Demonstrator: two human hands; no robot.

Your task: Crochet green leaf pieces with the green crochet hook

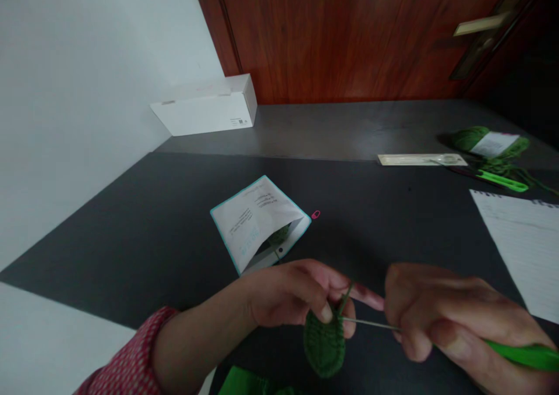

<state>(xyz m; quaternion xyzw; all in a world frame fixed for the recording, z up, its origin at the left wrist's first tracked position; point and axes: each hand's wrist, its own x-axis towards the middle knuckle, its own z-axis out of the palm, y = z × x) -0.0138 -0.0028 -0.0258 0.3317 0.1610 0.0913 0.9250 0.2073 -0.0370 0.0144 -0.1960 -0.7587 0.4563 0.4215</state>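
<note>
- In the head view, your left hand (297, 293) has its grip clamped on the green crocheted piece (324, 349), thumb pressed on the near face by its upper edge and fingers behind.
- The piece is in front of you at the lower middle of the view, held above the dark surface (174, 220). Its long axis runs nearly up and down the view, with the rounded free end pointing down.
- A strand of green yarn (346, 299) rises from the top of the piece, slanting up and right to your left fingers.
- Your right hand (454, 310) has its grip closed around the crochet hook (371, 324). The green handle (524, 354) points down and right; the thin metal shaft runs left and slightly up to the upper right edge of the piece, crossing its long axis. You cannot tell from here exactly where the tip sits.
- Beyond your left hand lies a white pouch (251, 220) with blue edging, its opening facing lower right and green yarn inside.
- A pink ring-shaped marker (315, 214) sits just beside the pouch's right corner.
- To the far right you have a yarn skein (493, 144), a second green-handled hook (502, 180), a long pale strip (421, 160) and lined paper (519, 249).
- A white box (213, 112) stands at the far left, by the wall.
</note>
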